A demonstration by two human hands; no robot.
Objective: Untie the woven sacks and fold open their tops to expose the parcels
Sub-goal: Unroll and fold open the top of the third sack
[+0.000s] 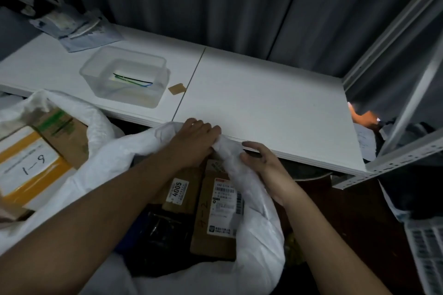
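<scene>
A white woven sack [259, 230] stands open below me, its rim rolled outward. Inside lie brown cardboard parcels [215, 218] with printed labels and a black plastic parcel [158, 235]. My left hand [194, 139] grips the far rim of the sack, fingers curled over the fabric by the table edge. My right hand [266, 165] holds the right side of the same rim, thumb and fingers pinching the cloth. A second white sack [96, 122] at the left is open too, showing a box [31, 160] marked "1-9".
A white table [263, 103] spans the back, bearing a clear plastic tub [124, 74], a small tan tape scrap [177, 88] and a pile of bags [79, 29] at far left. Grey metal shelving [407, 151] stands at right. Dark curtains hang behind.
</scene>
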